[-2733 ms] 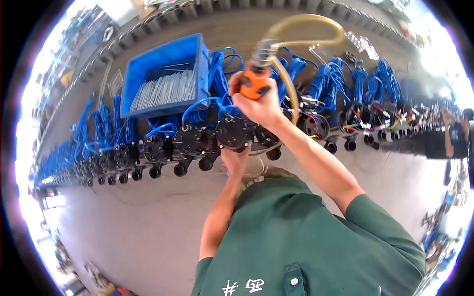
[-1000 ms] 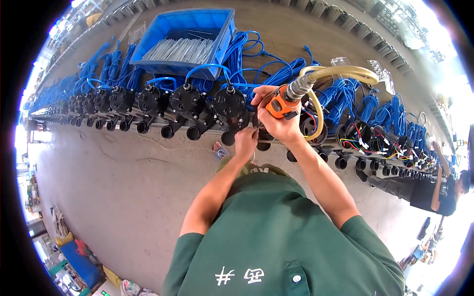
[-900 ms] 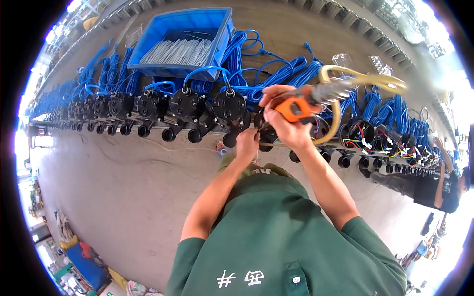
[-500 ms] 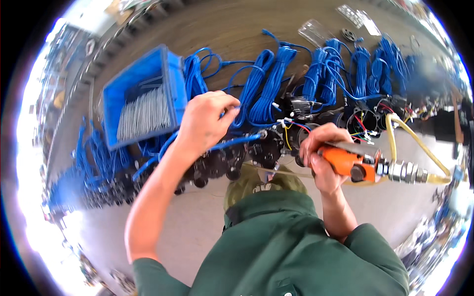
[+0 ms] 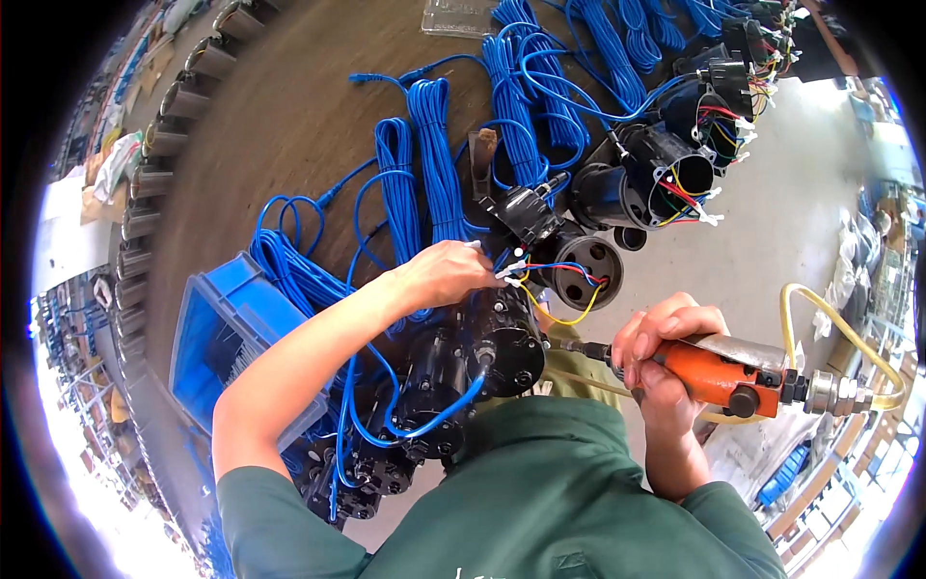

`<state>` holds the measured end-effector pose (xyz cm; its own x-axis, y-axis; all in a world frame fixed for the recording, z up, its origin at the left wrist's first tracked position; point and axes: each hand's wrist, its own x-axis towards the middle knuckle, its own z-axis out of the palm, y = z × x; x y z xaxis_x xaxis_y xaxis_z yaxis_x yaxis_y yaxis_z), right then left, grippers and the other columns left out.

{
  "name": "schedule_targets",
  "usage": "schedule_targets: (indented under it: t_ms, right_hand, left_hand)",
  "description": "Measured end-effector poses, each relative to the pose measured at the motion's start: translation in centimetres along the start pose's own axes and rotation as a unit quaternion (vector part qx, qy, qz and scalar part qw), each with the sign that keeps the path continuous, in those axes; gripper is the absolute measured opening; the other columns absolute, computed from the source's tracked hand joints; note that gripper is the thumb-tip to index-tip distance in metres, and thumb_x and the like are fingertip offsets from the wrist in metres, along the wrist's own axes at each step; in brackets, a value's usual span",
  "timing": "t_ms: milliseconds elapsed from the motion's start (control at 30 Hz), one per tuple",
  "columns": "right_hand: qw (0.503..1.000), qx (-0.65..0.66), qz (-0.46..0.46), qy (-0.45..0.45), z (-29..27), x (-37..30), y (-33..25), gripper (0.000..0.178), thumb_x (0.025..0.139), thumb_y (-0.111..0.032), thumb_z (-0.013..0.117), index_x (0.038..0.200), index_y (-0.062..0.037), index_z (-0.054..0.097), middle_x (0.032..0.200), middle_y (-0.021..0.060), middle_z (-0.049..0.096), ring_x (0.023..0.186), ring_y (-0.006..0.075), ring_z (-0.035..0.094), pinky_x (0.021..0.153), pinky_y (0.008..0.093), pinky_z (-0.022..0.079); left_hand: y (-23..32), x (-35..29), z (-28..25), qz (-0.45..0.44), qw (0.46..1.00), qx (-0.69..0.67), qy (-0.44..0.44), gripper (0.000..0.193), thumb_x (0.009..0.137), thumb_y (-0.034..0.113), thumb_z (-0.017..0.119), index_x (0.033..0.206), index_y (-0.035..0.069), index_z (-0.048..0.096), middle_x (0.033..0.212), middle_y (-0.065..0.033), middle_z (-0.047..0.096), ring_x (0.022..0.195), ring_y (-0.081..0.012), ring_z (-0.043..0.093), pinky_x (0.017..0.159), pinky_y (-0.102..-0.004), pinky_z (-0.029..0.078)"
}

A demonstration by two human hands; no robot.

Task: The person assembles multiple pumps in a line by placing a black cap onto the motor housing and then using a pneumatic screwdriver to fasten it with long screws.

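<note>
My right hand [image 5: 666, 357] is wrapped round an orange air screwdriver [image 5: 714, 374]. Its bit points left, its tip close to the end of a black cylindrical motor housing [image 5: 506, 338]; whether they touch is hard to tell. My left hand [image 5: 446, 274] is over the top of that housing, fingers bent together beside white wire connectors [image 5: 511, 272]. What its fingertips grip is hidden. Red, blue and yellow wires [image 5: 579, 314] run from the connectors to an open black round cover [image 5: 585, 275]. A blue cable [image 5: 453, 403] leaves the housing.
A blue bin [image 5: 241, 280] holding thin grey rods stands left, partly behind my forearm. Coiled blue cables [image 5: 439, 154] lie along the brown bench [image 5: 289, 135]. More black housings [image 5: 666, 174] with loose wires line its edge. A yellow air hose [image 5: 839, 333] loops at right.
The view has swung, bringing the bin lower left. My left hand has gone from in front of the coils to the housing and connectors. The screwdriver's bit now shows beside the housing.
</note>
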<state>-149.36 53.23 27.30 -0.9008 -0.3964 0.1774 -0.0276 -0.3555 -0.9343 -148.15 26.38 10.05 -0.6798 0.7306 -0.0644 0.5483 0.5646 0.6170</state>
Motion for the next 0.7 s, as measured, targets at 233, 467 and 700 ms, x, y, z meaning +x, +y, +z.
schedule_targets:
  t_ms: [233,467,700]
  right_hand:
    - [1.0,-0.013,0.003,-0.015,3.2,1.1,0.4,0.027,0.083,0.002,0.063,0.107,-0.0011,0.051,0.09,0.0143,0.057,0.063,0.0152,0.057,0.062,0.031,0.054]
    - [0.999,-0.017,-0.022,-0.037,6.0,1.7,1.1,0.029,0.083,0.001,0.063,0.109,-0.0027,0.049,0.091,0.0131,0.055,0.06,0.0158,0.055,0.06,0.0325,0.052]
    - [0.956,-0.177,-0.075,-0.221,5.9,2.7,5.0,0.022,0.079,0.003,0.066,0.095,-0.0013,0.052,0.082,0.0123,0.054,0.059,0.0171,0.055,0.056,0.032,0.053]
  left_hand:
    - [-0.7,0.4,-0.9,0.056,0.997,0.031,-0.041,0.019,0.075,0.004,0.063,0.093,0.008,0.068,0.09,-0.0115,0.07,0.092,-0.0315,0.067,0.077,-0.0423,0.055]
    - [-1.3,-0.4,0.4,0.069,0.997,0.046,0.002,0.017,0.076,0.006,0.063,0.091,0.008,0.071,0.091,-0.0114,0.071,0.092,-0.0315,0.068,0.078,-0.0418,0.056]
    - [-0.6,-1.1,1.5,0.059,0.994,0.053,0.078,0.006,0.075,0.009,0.064,0.076,0.005,0.069,0.079,-0.0114,0.068,0.084,-0.0299,0.068,0.073,-0.0405,0.056]
